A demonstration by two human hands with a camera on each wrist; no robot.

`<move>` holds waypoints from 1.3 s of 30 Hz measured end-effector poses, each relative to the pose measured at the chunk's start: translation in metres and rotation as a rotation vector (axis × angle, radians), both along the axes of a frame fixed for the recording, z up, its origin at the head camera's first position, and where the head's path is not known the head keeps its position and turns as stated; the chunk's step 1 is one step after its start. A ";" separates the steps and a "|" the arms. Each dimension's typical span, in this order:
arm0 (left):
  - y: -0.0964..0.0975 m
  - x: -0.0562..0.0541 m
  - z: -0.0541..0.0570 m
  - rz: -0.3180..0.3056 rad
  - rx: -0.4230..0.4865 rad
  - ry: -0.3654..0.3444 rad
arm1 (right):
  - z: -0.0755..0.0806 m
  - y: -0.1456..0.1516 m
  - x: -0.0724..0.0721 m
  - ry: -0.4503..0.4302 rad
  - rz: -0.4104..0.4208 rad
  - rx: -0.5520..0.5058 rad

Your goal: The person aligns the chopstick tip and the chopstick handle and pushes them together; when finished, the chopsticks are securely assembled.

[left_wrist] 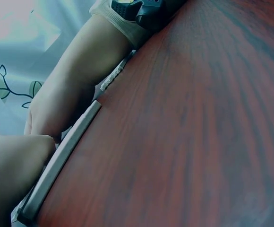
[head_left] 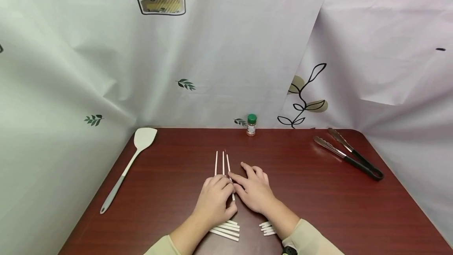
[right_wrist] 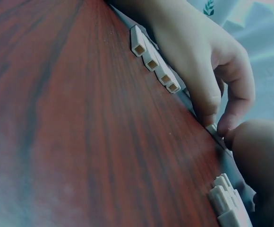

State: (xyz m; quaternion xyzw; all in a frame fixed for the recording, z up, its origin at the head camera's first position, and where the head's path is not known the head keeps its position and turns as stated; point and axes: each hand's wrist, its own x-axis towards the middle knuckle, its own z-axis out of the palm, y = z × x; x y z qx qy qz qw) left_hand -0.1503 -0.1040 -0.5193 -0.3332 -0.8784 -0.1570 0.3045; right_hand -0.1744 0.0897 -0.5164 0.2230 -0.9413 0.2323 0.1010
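Steady the right-hand stick at both ends before letting go

Three white sticks lie side by side on the tabletop [head_left: 301, 168], pointing away from the person. The left hand [head_left: 214, 196] pinches the right-hand stick [head_left: 228, 163] near its close end, and its back covers the close ends of the other two. The right hand [head_left: 255, 190] is relaxed and grips nothing; its forefinger reaches out to touch the same stick partway up.

The step in hand looks to be setting this stick in line. Its far end leans in toward the middle stick [head_left: 223, 162], so a small turn would suit: let the left hand act as the pivot while the right forefinger nudges gently. The left-hand stick [head_left: 216, 162] and the middle one can serve as guides for spacing and for levelling the far ends. Light fingers are best, since sticks this thin probably roll or skew easily. Keep the wrists clear of the left pile [head_left: 225, 235] and the right pile [head_left: 269, 234], both close to the forearms.
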 end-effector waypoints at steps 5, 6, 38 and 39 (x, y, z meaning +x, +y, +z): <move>-0.001 0.000 -0.001 0.008 0.009 -0.004 | 0.001 0.000 0.001 -0.021 0.004 0.007; -0.001 0.000 -0.001 0.013 0.008 -0.010 | 0.001 0.000 0.001 -0.024 0.003 0.010; -0.001 0.002 0.000 0.020 0.012 -0.072 | 0.008 0.001 0.004 -0.096 0.000 0.053; -0.001 0.002 0.000 0.020 0.013 -0.069 | 0.008 0.002 0.005 -0.111 0.003 0.030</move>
